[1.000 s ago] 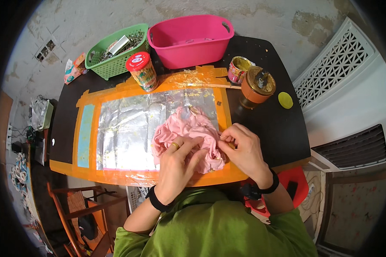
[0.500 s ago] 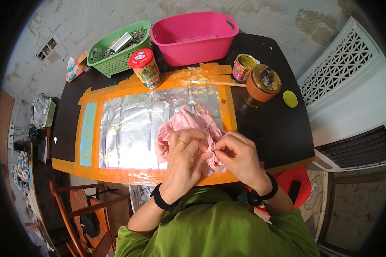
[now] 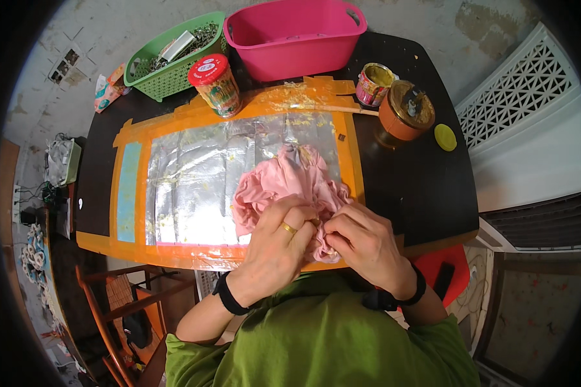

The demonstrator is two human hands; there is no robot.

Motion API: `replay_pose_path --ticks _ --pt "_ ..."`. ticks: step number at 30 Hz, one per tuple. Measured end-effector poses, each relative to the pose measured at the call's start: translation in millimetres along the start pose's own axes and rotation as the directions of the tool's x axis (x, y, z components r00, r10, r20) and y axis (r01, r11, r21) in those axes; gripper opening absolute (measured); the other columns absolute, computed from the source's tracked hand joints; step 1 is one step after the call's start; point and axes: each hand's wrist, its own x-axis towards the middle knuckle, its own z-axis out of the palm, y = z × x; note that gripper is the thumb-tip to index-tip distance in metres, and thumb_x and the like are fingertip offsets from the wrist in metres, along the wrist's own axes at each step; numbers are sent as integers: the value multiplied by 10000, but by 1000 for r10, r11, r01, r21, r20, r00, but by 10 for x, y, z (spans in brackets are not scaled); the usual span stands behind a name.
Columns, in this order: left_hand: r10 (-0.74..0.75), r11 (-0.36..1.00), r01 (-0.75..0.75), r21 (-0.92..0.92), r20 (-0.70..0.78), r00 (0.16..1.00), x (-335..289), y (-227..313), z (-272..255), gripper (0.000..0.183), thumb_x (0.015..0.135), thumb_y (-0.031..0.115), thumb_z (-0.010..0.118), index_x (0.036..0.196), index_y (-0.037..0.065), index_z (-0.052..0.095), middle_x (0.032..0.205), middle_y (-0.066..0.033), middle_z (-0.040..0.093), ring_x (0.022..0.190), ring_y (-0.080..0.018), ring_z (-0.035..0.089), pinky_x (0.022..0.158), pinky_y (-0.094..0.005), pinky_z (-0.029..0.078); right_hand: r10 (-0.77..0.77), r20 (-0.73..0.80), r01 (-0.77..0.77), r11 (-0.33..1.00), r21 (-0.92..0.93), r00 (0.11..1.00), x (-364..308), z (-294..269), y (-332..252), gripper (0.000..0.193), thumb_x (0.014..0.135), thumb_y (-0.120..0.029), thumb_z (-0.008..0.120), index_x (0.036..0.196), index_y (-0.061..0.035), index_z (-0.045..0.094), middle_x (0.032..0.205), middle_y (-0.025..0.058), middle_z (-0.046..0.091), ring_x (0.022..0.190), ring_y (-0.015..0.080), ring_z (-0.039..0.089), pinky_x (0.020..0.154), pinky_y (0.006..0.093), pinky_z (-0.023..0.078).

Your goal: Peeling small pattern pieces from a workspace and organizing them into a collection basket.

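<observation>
A crumpled pink cloth (image 3: 274,180) lies bunched on the silver foil sheet (image 3: 190,193) near the table's front edge. My left hand (image 3: 281,238), with a gold ring on one finger, grips the cloth's near side, its fingers curled into the folds. Just to its right, my right hand (image 3: 368,242) pinches another part of the same cloth between thumb and fingers. Both fingertips are close together over a gathered edge. Whether anything small is held within the folds is hidden.
Orange tape (image 3: 126,248) borders the foil on the dark table (image 3: 426,193). Along the back stand a green basket (image 3: 174,77) of metal pieces, a pink tub (image 3: 290,45), a red-lidded jar (image 3: 216,87), an open can (image 3: 373,87) and a brown-gold container (image 3: 403,116). A stick (image 3: 342,109) lies nearby.
The view has shifted slightly, so the table's contents sit higher. My hands stay on the pink cloth, and my left fingers have curled further into it.
</observation>
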Motion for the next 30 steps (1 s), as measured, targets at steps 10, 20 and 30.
replay_pose_path --ticks 10,20,30 --pt "29 991 -15 -136 97 995 -17 -68 -60 397 613 -27 683 993 -32 567 1139 -159 539 1093 -355 510 905 -424 453 27 53 -32 995 92 998 11 -14 -14 137 781 -35 715 849 -31 595 820 87 581 716 277 600 640 376 497" --pt "-343 892 311 -327 -44 938 -85 -290 -250 201 786 15 736 942 -10 613 1091 -127 545 1065 -308 502 909 -385 434 217 208 -297 789 537 954 20 -288 0 407 832 -76 754 1213 -9 628 1149 132 646 968 200 652 853 331 537" --pt "-439 792 301 -532 -152 886 -57 -150 -94 202 743 88 812 939 89 762 1117 -39 607 1094 -225 513 912 -341 438 143 369 -396 333 856 918 -1 -204 91 435 972 -207 622 1301 60 526 1282 142 540 1215 225 547 1026 349 436"
